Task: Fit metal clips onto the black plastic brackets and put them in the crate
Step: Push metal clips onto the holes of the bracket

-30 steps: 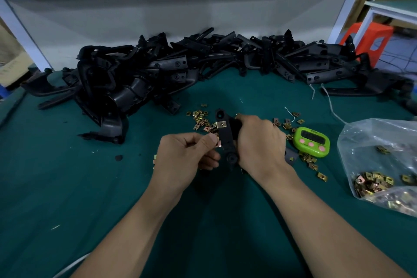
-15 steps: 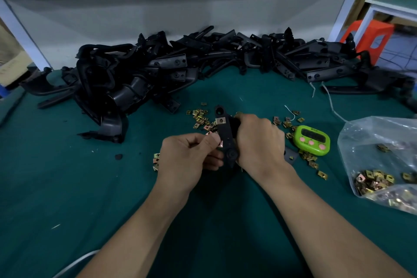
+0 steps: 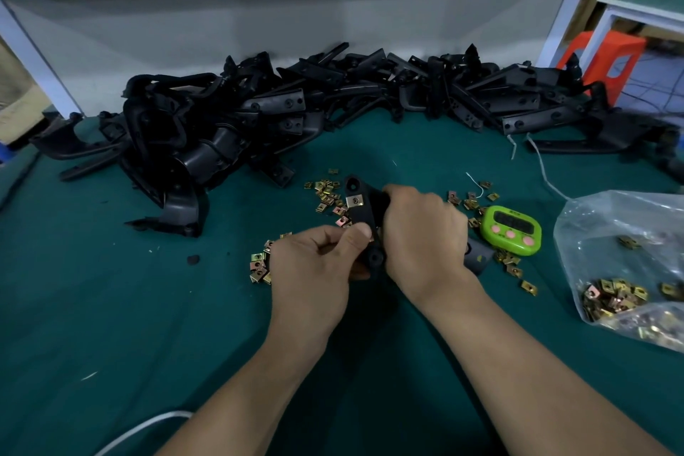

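My right hand (image 3: 422, 233) grips a black plastic bracket (image 3: 361, 213) held upright above the green table. One metal clip (image 3: 354, 201) sits fitted near the bracket's upper end. My left hand (image 3: 314, 263) pinches the bracket's left edge lower down between thumb and fingers; whether a clip lies under the thumb is hidden. Loose brass-coloured clips (image 3: 327, 196) lie scattered behind the hands, and more clips (image 3: 259, 268) lie left of my left hand. No crate is in view.
A long heap of black brackets (image 3: 259, 115) runs along the back of the table. A green timer (image 3: 512, 229) sits right of my hands. A clear bag of clips (image 3: 625, 270) lies at the right edge. An orange stool (image 3: 607, 59) stands beyond the table.
The hands and bracket have hardly moved. My left thumb stays pressed against the bracket's edge, shifted very slightly lower.
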The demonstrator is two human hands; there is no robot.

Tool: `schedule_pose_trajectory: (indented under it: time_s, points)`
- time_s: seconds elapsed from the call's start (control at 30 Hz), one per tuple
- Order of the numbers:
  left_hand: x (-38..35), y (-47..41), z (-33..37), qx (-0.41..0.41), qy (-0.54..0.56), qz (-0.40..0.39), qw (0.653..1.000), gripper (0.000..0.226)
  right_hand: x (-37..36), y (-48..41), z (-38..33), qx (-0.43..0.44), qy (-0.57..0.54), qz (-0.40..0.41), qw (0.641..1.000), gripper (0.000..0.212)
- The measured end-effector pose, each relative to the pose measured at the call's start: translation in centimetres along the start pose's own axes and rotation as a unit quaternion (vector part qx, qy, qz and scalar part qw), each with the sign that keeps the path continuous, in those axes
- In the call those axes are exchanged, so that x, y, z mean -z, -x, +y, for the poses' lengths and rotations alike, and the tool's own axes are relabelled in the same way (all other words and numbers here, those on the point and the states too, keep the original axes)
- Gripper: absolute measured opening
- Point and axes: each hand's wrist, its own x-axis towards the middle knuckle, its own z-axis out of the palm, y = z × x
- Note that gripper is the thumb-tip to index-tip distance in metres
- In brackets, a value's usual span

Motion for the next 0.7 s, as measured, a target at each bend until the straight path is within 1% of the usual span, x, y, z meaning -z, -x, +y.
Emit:
schedule_pose_trajectory:
  time_s: [0.1,0.13,0.2,0.27,0.33,0.37,0.47,0.57,0.6,0.63,0.67,0.7]
  points:
    - [-0.1,0.0,0.1,0.012,0.007,-0.008,1.000,0.021,0.1,0.1,-0.2,0.002,-0.006,-0.009,1.000,0.027]
    - [-0.1,-0.1,0.3,0.028,0.030,-0.015,0.999,0.025,0.2,0.1,-0.1,-0.001,-0.011,-0.014,1.000,0.028]
    - [0.1,-0.4,0.8,0.073,0.107,-0.048,0.990,0.031,0.2,0.1,0.1,-0.009,-0.026,-0.020,0.999,0.031]
    - [0.5,-0.8,1.1,0.103,0.159,-0.105,0.976,0.022,0.3,0.0,0.3,-0.013,-0.047,-0.022,0.999,0.033]
    - [0.8,-1.0,1.1,0.102,0.166,-0.142,0.970,0.011,0.2,0.1,0.3,-0.009,-0.058,-0.027,0.998,0.034]
    - [0.9,-1.1,1.0,0.099,0.165,-0.150,0.970,0.011,0.2,0.1,0.2,-0.008,-0.061,-0.030,0.998,0.036]
    - [1.0,-1.1,0.7,0.098,0.169,-0.163,0.967,0.018,0.2,0.0,0.1,-0.006,-0.063,-0.020,0.998,0.035]
    - [1.0,-1.2,0.8,0.098,0.168,-0.176,0.965,0.023,0.2,0.2,0.1,0.002,-0.085,-0.008,0.996,0.027]
    - [1.1,-1.1,0.9,0.095,0.168,-0.171,0.966,0.022,0.2,0.2,0.1,0.005,-0.090,-0.004,0.996,0.026]
    - [1.1,-1.2,0.9,0.089,0.165,-0.155,0.970,0.019,0.3,0.1,0.2,0.008,-0.086,0.001,0.996,0.025]
    - [1.1,-1.2,1.1,0.081,0.157,-0.133,0.975,0.020,0.3,-0.1,0.3,0.010,-0.073,0.009,0.997,0.025]
    - [1.2,-1.2,1.2,0.065,0.134,-0.110,0.983,0.031,0.5,-0.2,0.4,0.008,-0.058,0.018,0.998,0.024]
